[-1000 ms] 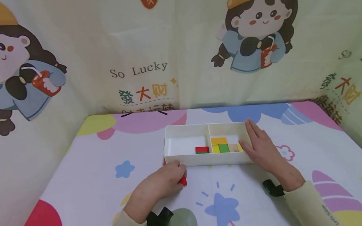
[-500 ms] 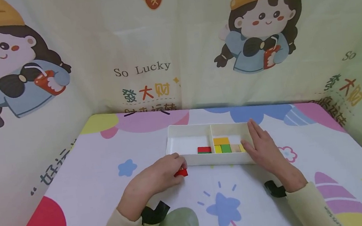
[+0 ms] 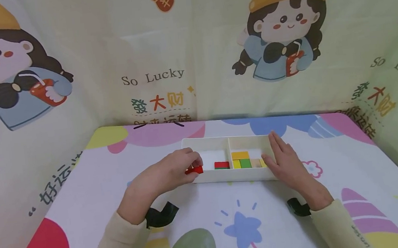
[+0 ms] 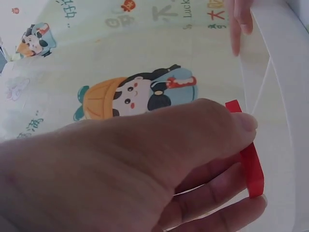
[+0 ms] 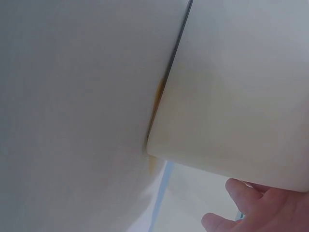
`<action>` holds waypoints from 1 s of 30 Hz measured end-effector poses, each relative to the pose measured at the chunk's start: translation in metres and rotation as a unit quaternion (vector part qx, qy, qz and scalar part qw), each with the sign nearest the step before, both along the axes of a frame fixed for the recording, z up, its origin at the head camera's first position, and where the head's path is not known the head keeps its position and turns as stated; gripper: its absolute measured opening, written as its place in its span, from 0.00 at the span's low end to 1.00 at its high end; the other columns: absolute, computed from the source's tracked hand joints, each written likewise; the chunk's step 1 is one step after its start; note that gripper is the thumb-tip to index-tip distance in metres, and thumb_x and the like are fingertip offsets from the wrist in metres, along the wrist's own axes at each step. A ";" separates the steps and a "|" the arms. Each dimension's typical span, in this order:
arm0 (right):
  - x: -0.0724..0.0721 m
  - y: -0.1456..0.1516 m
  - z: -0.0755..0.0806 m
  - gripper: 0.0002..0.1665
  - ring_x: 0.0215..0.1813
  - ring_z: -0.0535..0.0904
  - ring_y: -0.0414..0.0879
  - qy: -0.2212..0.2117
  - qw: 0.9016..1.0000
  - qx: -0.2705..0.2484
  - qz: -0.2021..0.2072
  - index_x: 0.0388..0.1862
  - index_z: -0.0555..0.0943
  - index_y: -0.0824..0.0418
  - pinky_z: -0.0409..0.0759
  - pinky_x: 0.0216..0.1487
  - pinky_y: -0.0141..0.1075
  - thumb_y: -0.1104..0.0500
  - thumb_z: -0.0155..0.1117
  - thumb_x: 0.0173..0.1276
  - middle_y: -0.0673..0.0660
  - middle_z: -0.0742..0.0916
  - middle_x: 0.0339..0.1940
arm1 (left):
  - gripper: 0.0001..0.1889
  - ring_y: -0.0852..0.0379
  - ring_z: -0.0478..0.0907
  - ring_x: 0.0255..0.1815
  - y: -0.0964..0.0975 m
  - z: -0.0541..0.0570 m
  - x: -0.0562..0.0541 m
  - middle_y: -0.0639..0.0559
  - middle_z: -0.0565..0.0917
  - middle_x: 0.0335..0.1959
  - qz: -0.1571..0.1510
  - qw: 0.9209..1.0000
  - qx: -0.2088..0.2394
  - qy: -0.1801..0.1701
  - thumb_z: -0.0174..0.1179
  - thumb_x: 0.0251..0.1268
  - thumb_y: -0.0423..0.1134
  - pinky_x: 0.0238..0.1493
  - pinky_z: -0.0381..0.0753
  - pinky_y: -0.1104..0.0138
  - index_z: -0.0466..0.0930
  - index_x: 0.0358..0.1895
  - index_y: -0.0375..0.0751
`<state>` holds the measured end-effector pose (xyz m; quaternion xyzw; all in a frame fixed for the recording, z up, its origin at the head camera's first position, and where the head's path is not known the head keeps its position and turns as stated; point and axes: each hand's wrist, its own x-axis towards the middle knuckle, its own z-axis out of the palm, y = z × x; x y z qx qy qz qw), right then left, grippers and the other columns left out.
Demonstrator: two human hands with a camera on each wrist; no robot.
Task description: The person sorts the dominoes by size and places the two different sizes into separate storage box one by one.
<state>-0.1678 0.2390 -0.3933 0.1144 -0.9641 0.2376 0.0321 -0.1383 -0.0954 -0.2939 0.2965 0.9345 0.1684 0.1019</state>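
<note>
My left hand (image 3: 167, 169) pinches a red block (image 3: 197, 170) above the left end of a white divided box (image 3: 233, 175). In the left wrist view the thumb lies across one side of this block (image 4: 252, 166), with fingertips on the other. My right hand (image 3: 291, 167) rests against the box's right end, its fingers straight along the end wall and its thumb at the front corner. Another red block (image 3: 221, 165) lies in the left compartment, with a green edge below it. The right compartment holds an orange block (image 3: 240, 155), a yellow one (image 3: 237, 164), a green one (image 3: 245, 163) and a wood-coloured one (image 3: 255, 163).
The box stands on a table covered with a patterned cloth (image 3: 180, 219). Behind it hangs a printed curtain (image 3: 210, 58), which also encloses both sides. Each wrist wears a black mount, the left one (image 3: 162, 215) close above the cloth.
My left hand has lifted the red block from in front of the box and carried it up and forward over the left compartment. The right hand stays at the box's right end.
</note>
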 end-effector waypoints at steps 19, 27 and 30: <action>-0.001 -0.003 0.000 0.45 0.80 0.48 0.68 0.007 1.000 -0.007 -0.002 0.81 0.43 0.67 0.52 0.75 0.65 0.48 0.49 0.77 0.67 0.49 0.82 | 0.12 0.56 0.78 0.42 0.028 -0.014 -0.043 0.49 0.83 0.42 -0.012 1.000 -0.007 -0.003 0.64 0.66 0.36 0.43 0.83 0.68 0.81 0.50 0.40; -0.001 -0.003 0.001 0.45 0.79 0.49 0.68 0.013 1.000 0.000 -0.002 0.80 0.43 0.68 0.51 0.76 0.64 0.49 0.49 0.77 0.67 0.49 0.82 | 0.11 0.57 0.77 0.41 0.043 -0.025 -0.061 0.50 0.84 0.41 -0.020 1.000 -0.013 -0.016 0.64 0.67 0.35 0.46 0.82 0.68 0.81 0.50 0.39; 0.000 -0.003 0.001 0.45 0.79 0.49 0.68 0.012 1.000 -0.003 -0.001 0.80 0.43 0.68 0.52 0.75 0.65 0.48 0.49 0.77 0.67 0.49 0.82 | 0.11 0.56 0.77 0.41 0.050 -0.028 -0.067 0.51 0.83 0.40 -0.019 0.999 -0.014 -0.030 0.64 0.66 0.35 0.47 0.81 0.68 0.81 0.50 0.40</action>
